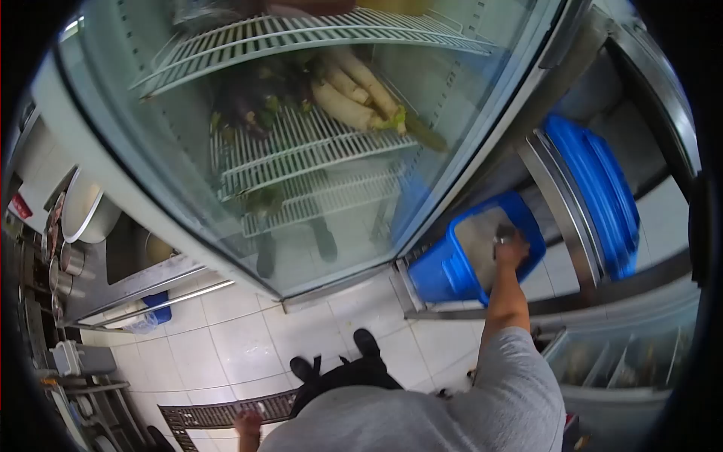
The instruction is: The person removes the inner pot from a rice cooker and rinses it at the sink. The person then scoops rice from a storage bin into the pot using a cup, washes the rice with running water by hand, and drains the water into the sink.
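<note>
My right hand (514, 251) is closed on a small metal cup (502, 239) inside a blue plastic bin (452, 275). Pale loose contents (477, 245), perhaps rice, fill the bin around the cup; they are too blurred to name surely. My right arm reaches out straight from the grey sleeve. Low beside my body, my left hand (248, 422) hangs over the floor. It is small and blurred, and its fingers do not show clearly.
A glass-door fridge (279, 188) stands ahead, with white radishes (350, 105) and dark vegetables on a wire shelf. A blue lid (595, 196) leans by a steel frame (561, 203) beyond the bin. At left is a steel counter (143, 282) with a white bowl (81, 207).
</note>
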A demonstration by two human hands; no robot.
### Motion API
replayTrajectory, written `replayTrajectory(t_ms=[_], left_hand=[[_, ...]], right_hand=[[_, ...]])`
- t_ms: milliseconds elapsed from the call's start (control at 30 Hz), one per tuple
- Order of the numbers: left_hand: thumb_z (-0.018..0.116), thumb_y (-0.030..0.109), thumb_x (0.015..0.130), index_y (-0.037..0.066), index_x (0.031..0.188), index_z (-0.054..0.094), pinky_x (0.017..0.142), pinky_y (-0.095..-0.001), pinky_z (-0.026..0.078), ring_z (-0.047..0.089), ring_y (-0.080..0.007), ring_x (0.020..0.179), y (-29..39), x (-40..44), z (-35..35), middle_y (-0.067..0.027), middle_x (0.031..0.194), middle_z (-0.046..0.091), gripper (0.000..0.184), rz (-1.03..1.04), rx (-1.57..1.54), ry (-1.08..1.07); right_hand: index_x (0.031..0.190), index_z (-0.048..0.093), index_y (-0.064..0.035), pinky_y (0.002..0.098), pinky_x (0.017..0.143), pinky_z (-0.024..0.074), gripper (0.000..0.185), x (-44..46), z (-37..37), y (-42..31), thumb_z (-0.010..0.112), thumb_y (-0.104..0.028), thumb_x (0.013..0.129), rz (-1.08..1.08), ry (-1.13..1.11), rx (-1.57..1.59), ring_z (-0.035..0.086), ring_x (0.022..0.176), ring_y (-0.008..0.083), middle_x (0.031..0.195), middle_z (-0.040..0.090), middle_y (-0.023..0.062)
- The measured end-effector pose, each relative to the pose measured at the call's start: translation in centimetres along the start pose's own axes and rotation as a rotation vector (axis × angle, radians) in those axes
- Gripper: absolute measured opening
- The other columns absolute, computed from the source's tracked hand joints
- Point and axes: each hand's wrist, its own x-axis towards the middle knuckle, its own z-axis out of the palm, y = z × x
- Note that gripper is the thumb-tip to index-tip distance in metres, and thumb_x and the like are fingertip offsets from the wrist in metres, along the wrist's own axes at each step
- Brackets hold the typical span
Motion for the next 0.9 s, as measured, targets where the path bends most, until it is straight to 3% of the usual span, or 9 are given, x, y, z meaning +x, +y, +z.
replayTrajectory(t_ms=[33, 100, 167, 233, 333, 400, 533, 700, 900], left_hand=[[0.043, 0.022, 0.091, 0.018, 0.066, 0.044, 0.051, -0.0335, 0.039, 0.044, -0.0142, 0.059, -0.3, 0.4, -1.4, 0.0009, 0.061, 0.044, 0.025, -0.032, -0.406, -0.045], [0.043, 0.026, 0.093, 0.016, 0.073, 0.05, 0.053, -0.0311, 0.042, 0.051, -0.0155, 0.062, -0.5, 0.2, -1.1, 0.0008, 0.066, 0.05, 0.023, -0.036, -0.252, 0.072], [0.046, 0.029, 0.093, 0.015, 0.088, 0.056, 0.053, -0.0278, 0.045, 0.057, -0.017, 0.067, 0.0, -2.9, 9.1, -0.0009, 0.075, 0.057, 0.018, 0.037, -0.169, 0.632], [0.055, 0.031, 0.09, 0.016, 0.102, 0.058, 0.061, -0.0301, 0.049, 0.06, -0.0188, 0.076, -2.0, -2.9, 10.2, -0.0027, 0.088, 0.061, 0.019, 0.016, -0.063, 0.456], [0.057, 0.023, 0.088, 0.013, 0.103, 0.057, 0.06, -0.0315, 0.05, 0.06, -0.0179, 0.071, -2.5, -5.9, 17.2, -0.0038, 0.08, 0.06, 0.018, 0.002, -0.081, 0.328], [0.058, 0.022, 0.088, 0.013, 0.104, 0.056, 0.06, -0.0314, 0.05, 0.06, -0.0182, 0.071, -2.8, -6.1, 19.7, -0.0038, 0.081, 0.061, 0.019, -0.001, -0.065, 0.277], [0.054, 0.025, 0.09, 0.009, 0.118, 0.053, 0.069, -0.0338, 0.05, 0.061, -0.0221, 0.084, -2.1, -5.8, 23.6, -0.0084, 0.096, 0.062, 0.032, -0.04, 0.124, 0.256], [0.048, 0.025, 0.092, 0.007, 0.129, 0.047, 0.082, -0.0384, 0.05, 0.06, -0.0258, 0.099, 1.0, -3.9, 28.6, -0.0126, 0.112, 0.06, 0.042, -0.003, 0.23, 0.123], [0.046, 0.027, 0.094, 0.005, 0.127, 0.048, 0.083, -0.0389, 0.051, 0.06, -0.0259, 0.1, 5.2, -3.9, 31.9, -0.0135, 0.112, 0.06, 0.04, 0.023, 0.326, -0.068]], right_hand=[[0.135, 0.044, -0.0134, 0.052, 0.107, 0.0289, 0.075, 1.5, 2.1, 1.1, 0.072, -0.038, 0.07, -0.02, -0.084, -0.211, 0.039, 0.125, 0.0431, 0.137, 0.046, 0.0122], [0.133, 0.047, -0.007, 0.0497, 0.11, 0.0269, 0.056, 3.6, 7.9, 4.2, 0.058, -0.032, 0.084, 0.027, -0.127, -0.298, 0.034, 0.129, 0.0464, 0.142, 0.033, 0.0259], [0.132, 0.049, -0.0121, 0.0467, 0.106, 0.031, 0.052, 3.8, 15.5, 7.1, 0.053, -0.037, 0.087, 0.131, -0.272, -0.094, 0.033, 0.129, 0.0467, 0.142, 0.033, 0.0259], [0.118, 0.06, -0.0108, 0.045, 0.101, 0.0366, 0.048, 1.3, 13.9, 2.7, 0.06, -0.038, 0.079, 0.021, -0.295, -0.234, 0.048, 0.117, 0.0417, 0.127, 0.049, 0.0284], [0.1, 0.069, -0.0078, 0.0472, 0.088, 0.0461, 0.039, 2.9, 15.2, 2.2, 0.064, -0.03, 0.068, -0.22, -0.918, -0.041, 0.06, 0.094, 0.0359, 0.099, 0.062, 0.0269], [0.077, 0.068, -0.0048, 0.0475, 0.068, 0.0518, 0.023, 3.5, 19.4, 3.0, 0.06, -0.019, 0.061, 0.176, -0.997, 0.401, 0.063, 0.078, 0.032, 0.074, 0.062, 0.0203], [0.075, 0.06, -0.005, 0.0485, 0.061, 0.0544, 0.019, 2.4, 19.9, 5.0, 0.058, -0.016, 0.061, 0.67, -1.17, 1.034, 0.061, 0.084, 0.0345, 0.08, 0.059, 0.0152], [0.115, 0.048, -0.006, 0.0598, 0.078, 0.0531, 0.052, -0.1, 14.8, 3.3, 0.052, -0.01, 0.063, 1.181, -0.894, 1.623, 0.053, 0.105, 0.0393, 0.115, 0.05, 0.0182], [0.113, 0.05, -0.0087, 0.0629, 0.091, 0.0464, 0.054, -0.3, 11.0, 2.7, 0.045, 0.001, 0.06, 1.267, -0.43, 2.143, 0.05, 0.105, 0.0373, 0.114, 0.048, 0.0127]])
